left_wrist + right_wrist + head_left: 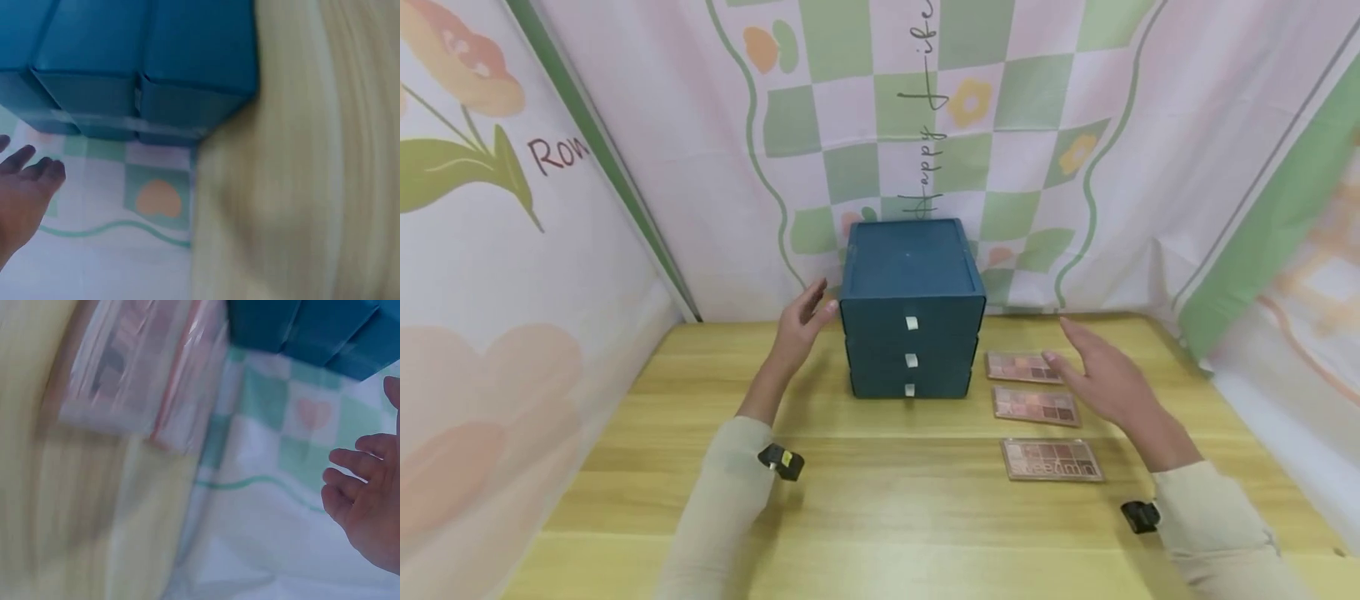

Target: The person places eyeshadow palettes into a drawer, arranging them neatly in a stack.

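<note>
A dark teal box of three stacked drawers (913,346) with small white pull tabs stands at the back of the wooden table. Beside its left side is my left hand (801,329), fingers extended and holding nothing; a gap shows between hand and drawers in the left wrist view. To the right of the box, three flat eyeshadow palettes lie in a column: a back one (1011,367), a middle one (1036,406) and a front one (1051,460). My right hand (1108,379) hovers over the right end of the back palette, fingers loosely extended, nothing in its grasp.
The wooden table (880,508) reaches back to a hanging cloth (1030,92) printed with green checks, just behind the drawers. Printed fabric also hangs along the left side (497,275) and the right side. Black wrist cameras (782,461) sit on both sleeves.
</note>
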### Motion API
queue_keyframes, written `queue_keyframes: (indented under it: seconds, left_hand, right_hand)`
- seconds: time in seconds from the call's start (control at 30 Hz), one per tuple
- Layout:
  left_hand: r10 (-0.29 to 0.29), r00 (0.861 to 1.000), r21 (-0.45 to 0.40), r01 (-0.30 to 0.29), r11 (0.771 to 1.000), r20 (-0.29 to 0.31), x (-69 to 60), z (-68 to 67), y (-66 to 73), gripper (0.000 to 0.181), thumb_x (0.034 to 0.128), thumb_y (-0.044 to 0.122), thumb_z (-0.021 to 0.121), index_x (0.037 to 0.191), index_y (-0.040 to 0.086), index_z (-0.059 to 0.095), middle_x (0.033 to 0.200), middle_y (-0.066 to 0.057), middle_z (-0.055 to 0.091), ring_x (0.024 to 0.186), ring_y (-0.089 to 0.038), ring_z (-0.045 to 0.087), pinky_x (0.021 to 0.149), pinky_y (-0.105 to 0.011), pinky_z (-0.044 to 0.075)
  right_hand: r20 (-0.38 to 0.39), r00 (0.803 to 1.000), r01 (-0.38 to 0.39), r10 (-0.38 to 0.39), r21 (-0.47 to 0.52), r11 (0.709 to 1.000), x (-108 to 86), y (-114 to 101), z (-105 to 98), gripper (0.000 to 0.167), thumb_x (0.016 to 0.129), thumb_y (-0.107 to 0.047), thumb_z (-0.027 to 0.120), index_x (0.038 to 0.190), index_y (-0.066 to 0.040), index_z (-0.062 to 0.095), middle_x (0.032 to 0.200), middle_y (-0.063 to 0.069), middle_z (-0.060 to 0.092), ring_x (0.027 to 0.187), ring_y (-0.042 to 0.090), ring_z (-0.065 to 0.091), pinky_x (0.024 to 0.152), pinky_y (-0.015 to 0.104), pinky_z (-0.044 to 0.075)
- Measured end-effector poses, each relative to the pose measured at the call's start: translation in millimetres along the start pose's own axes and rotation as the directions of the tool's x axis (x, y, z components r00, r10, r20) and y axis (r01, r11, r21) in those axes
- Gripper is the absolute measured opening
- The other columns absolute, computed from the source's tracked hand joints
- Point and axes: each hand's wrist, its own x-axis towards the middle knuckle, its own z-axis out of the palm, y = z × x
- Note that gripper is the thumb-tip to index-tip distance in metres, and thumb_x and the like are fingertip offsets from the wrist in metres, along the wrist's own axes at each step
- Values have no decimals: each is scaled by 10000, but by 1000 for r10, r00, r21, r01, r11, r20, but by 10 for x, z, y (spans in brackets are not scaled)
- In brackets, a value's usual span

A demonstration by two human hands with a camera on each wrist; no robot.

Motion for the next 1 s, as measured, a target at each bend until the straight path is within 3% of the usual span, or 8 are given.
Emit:
queue_keyframes:
  seconds: [0.17,0.33,0.47,0.6,0.67,0.73,0.87,1.0]
  left_hand:
    - [-2,999,-157,8,988,38,81,60,190,694,997,292,501,1600,25,285,1674,-211,274,1558,-372,280,1244,-511,289]
    - [-21,996,-168,35,985,81,201,102,303,746,975,359,532,1613,70,276,1694,-157,256,1569,-319,275,1254,-492,285]
    - [-70,992,-133,84,988,108,266,99,330,726,975,336,545,1620,129,283,1715,-98,213,1582,-300,244,1264,-480,269]
    - [-94,988,-155,113,981,126,306,73,322,713,984,241,549,1627,139,258,1724,-89,178,1593,-296,208,1270,-478,252]
    - [-94,986,-173,117,978,136,320,63,310,720,983,219,551,1630,138,245,1726,-82,171,1595,-284,201,1270,-472,254]
    - [-86,986,-197,114,974,144,331,58,299,727,981,209,551,1631,131,235,1727,-81,168,1596,-271,199,1270,-467,254]
    - [-75,987,-199,103,974,142,354,59,281,738,969,233,560,1627,124,244,1728,-73,165,1599,-235,191,1279,-436,237]
    - [-59,988,-200,86,976,140,378,79,261,742,960,238,570,1621,116,256,1726,-63,175,1601,-204,182,1284,-417,225]
  right_hand:
    - [-36,999,39,-36,87,995,-49,-264,-4,662,1078,-382,425,1555,65,321,1559,342,382,1403,575,377,1127,689,309]
    - [-65,995,90,-76,244,966,-47,-491,49,563,1080,-297,442,1501,77,425,1500,313,493,1366,529,472,1086,660,391]
    - [-22,997,73,-70,385,920,-23,-672,119,516,1085,-286,428,1481,39,483,1444,254,584,1306,432,577,1025,325,529]
    - [27,997,46,-71,528,848,18,-835,223,474,1090,-274,424,1434,27,547,1342,227,669,1194,142,679,927,70,452]
    - [52,995,35,-80,588,808,54,-910,279,469,1094,-271,414,1417,37,558,1306,234,686,1135,-3,670,948,92,469]
    - [85,992,16,-92,642,766,99,-987,329,480,1097,-275,403,1416,53,549,1297,253,683,1121,-36,667,998,173,508]
    - [142,984,-27,-105,710,704,199,-1138,415,520,1101,-315,382,1426,64,528,1318,269,664,1205,203,684,1072,362,512]
    - [187,978,-85,-93,763,641,303,-1251,476,546,1101,-339,373,1435,70,511,1352,289,635,1266,368,631,1098,430,490]
